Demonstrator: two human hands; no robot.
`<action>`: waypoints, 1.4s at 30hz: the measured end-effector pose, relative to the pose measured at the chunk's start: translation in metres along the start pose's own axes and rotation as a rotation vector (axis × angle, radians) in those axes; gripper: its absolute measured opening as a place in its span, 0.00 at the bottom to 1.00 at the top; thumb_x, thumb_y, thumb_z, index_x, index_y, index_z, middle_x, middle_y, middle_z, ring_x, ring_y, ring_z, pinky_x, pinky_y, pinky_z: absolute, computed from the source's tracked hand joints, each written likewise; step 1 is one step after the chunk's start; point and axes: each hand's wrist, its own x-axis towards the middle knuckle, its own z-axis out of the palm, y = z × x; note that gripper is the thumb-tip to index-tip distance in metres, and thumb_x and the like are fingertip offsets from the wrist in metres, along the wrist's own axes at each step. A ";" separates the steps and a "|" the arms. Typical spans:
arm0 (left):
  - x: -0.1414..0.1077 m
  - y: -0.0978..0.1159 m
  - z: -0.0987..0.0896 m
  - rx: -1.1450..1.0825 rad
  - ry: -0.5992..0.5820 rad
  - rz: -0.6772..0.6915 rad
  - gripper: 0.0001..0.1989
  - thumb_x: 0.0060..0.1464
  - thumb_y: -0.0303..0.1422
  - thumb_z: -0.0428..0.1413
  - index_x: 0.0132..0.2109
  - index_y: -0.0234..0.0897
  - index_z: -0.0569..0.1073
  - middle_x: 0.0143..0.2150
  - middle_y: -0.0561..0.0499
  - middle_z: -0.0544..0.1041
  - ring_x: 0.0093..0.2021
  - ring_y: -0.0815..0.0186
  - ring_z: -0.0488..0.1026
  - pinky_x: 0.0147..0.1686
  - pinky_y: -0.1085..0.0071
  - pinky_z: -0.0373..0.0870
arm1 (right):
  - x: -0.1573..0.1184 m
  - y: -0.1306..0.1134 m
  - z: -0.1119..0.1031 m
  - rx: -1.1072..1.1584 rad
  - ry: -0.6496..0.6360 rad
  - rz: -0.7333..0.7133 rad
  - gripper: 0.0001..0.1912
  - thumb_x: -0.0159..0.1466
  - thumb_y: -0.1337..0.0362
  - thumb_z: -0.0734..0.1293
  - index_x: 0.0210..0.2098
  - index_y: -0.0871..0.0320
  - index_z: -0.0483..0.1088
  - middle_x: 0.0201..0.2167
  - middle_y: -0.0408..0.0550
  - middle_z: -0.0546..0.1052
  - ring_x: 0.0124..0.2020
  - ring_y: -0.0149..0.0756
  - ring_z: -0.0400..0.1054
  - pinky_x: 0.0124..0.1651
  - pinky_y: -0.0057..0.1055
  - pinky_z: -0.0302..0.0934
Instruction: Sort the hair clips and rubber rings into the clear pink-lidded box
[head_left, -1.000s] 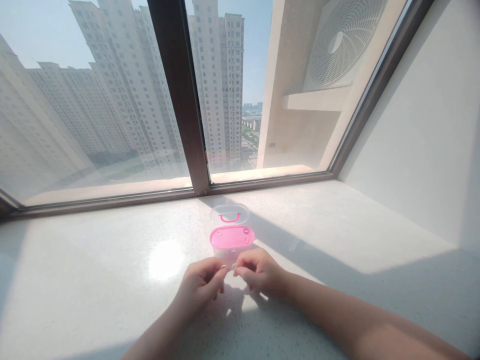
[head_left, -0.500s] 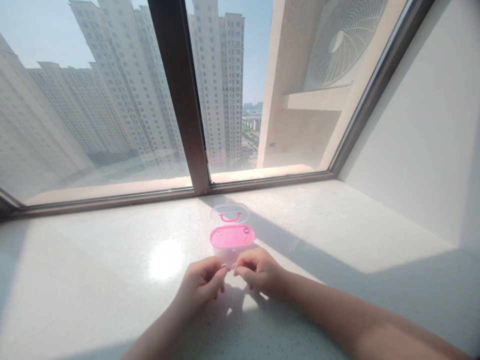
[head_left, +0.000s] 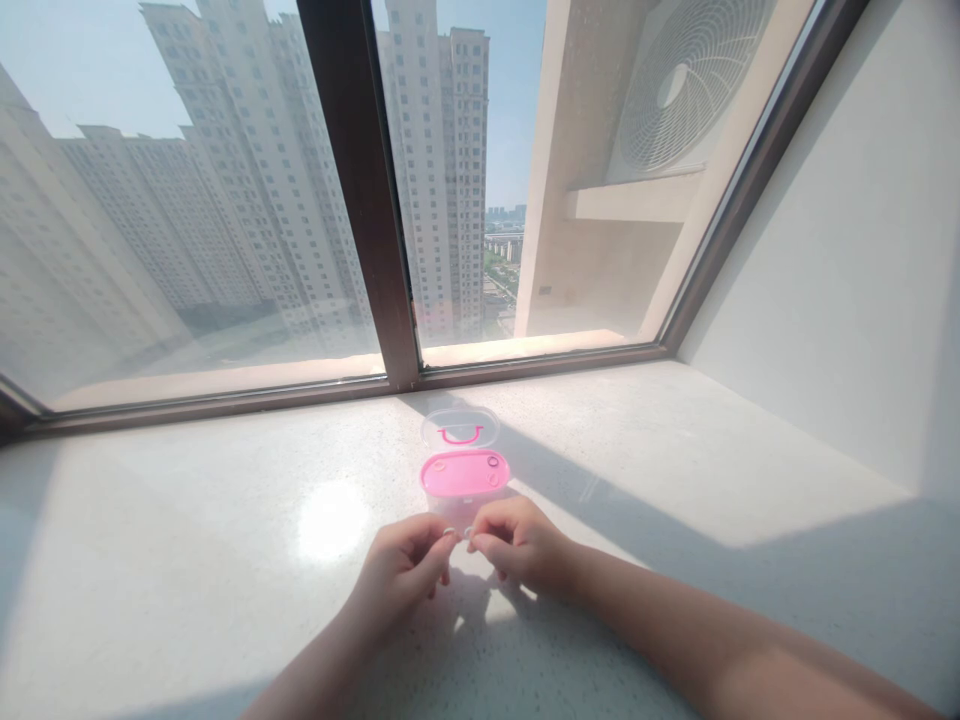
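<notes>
My left hand point(head_left: 409, 560) is closed in a pinch, with a small pale ring point(head_left: 449, 532) between thumb and forefinger. Facing it, my right hand point(head_left: 521, 545) pinches another small whitish ring point(head_left: 469, 533). The fingertips of both hands are close together, just in front of a clear oval box with a pink inner tray point(head_left: 465, 472). On that tray lie three small rings: a pale one point(head_left: 439, 465) at the left, a dark purple one point(head_left: 493, 461) and a pink one point(head_left: 493, 480) at the right. The rings' material is too small to make out.
The box's clear lid point(head_left: 431, 430), with a pink handle point(head_left: 461, 440), stands open behind the tray. All this rests on a pale speckled windowsill point(head_left: 225, 600). A brown window frame point(head_left: 401, 370) runs along the back, and a white wall point(head_left: 840, 300) borders the right.
</notes>
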 end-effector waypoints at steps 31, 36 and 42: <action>0.000 0.001 0.001 -0.003 0.011 -0.009 0.14 0.56 0.40 0.54 0.29 0.33 0.73 0.19 0.54 0.69 0.18 0.72 0.64 0.20 0.77 0.61 | 0.001 -0.001 0.000 0.004 0.003 0.013 0.07 0.57 0.69 0.64 0.28 0.64 0.73 0.15 0.40 0.67 0.16 0.26 0.61 0.17 0.20 0.58; 0.001 0.001 0.001 -0.015 0.018 0.001 0.14 0.55 0.40 0.55 0.29 0.33 0.73 0.19 0.54 0.70 0.18 0.71 0.66 0.20 0.77 0.62 | 0.001 0.002 0.000 0.006 -0.002 0.020 0.07 0.57 0.67 0.64 0.29 0.64 0.74 0.16 0.40 0.68 0.16 0.27 0.62 0.18 0.22 0.60; 0.002 0.000 0.001 -0.013 0.020 -0.009 0.14 0.55 0.40 0.55 0.29 0.33 0.74 0.19 0.54 0.70 0.18 0.71 0.66 0.20 0.77 0.62 | 0.000 0.001 0.000 0.014 0.002 0.024 0.07 0.57 0.67 0.64 0.29 0.64 0.74 0.16 0.40 0.67 0.16 0.26 0.62 0.18 0.21 0.60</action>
